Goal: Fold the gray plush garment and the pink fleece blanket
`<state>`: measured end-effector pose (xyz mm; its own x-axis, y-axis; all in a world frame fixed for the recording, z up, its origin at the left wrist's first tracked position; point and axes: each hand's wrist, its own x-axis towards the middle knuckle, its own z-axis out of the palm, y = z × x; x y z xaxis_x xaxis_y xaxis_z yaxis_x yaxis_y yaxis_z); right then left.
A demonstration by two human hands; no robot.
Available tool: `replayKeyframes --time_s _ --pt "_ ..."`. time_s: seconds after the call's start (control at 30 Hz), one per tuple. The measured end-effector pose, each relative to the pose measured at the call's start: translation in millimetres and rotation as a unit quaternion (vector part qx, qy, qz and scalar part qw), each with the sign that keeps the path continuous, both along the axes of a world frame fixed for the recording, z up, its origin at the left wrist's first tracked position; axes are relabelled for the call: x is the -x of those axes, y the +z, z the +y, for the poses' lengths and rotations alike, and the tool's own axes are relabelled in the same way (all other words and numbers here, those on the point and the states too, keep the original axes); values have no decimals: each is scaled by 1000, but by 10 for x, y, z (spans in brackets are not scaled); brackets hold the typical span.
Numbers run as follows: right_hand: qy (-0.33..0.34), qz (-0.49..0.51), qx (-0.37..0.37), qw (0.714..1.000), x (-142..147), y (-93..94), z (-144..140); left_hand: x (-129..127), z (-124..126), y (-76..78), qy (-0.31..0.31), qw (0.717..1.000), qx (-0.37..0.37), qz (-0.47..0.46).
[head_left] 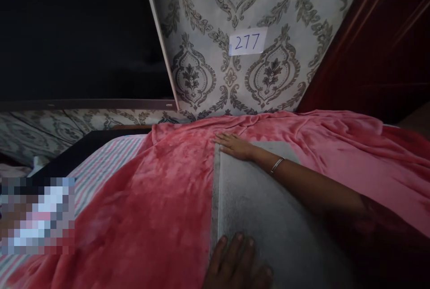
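A grey folded cloth (265, 208) lies flat on a red plush blanket (161, 199). Its left edge runs almost straight away from me and shows a narrow second layer. My right hand (235, 145), with a silver bangle at the wrist, reaches across and rests palm down at the cloth's far left corner. Its fingers are stretched toward the left, the tips on the blanket. Close to me, my left hand (237, 264) lies on the cloth near the same edge, fingers apart; the frame's bottom cuts it off. Neither hand grips anything.
Beneath the blanket, a striped sheet (110, 159) shows at the left. A large black screen (77, 33) stands at the back left. A paper marked 277 (248, 41) is on the patterned wall (195, 24). Dark red furniture (379, 42) leans in at the right.
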<state>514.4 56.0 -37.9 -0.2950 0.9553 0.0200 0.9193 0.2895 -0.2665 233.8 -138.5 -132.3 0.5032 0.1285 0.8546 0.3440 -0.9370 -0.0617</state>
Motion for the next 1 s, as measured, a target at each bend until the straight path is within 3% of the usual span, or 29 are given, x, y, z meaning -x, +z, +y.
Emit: replayKeyframes --time_s 0.07,0.13,0.27,0.4,0.53,0.7,0.77,0.83,1.0 --pt "-27 -2 5 1000 -44 -31 77 -4 -5 -58 4 1000 -3 11" --pt "-41 -1 -2 999 -63 -55 110 34 9 -22 1 1000 1 29" --pt "-56 4 -26 998 -40 -20 121 164 50 267 -33 995 15 97" --pt "-94 21 -49 994 -10 184 -49 294 45 541 -53 980 41 188" --pt "-33 20 -80 996 27 363 -733 397 11 697 -69 964 80 244" --pt "77 -1 -37 996 101 312 -1848 179 -152 896 -102 961 110 231" --pt "74 -1 -26 997 89 258 -2078 -29 -262 899 -142 954 107 241" --pt "59 -3 -17 998 34 215 -2135 -225 -363 822 -154 951 92 253" --pt "33 -11 -3 999 -214 165 -1805 -406 -449 492 -99 968 7 231"
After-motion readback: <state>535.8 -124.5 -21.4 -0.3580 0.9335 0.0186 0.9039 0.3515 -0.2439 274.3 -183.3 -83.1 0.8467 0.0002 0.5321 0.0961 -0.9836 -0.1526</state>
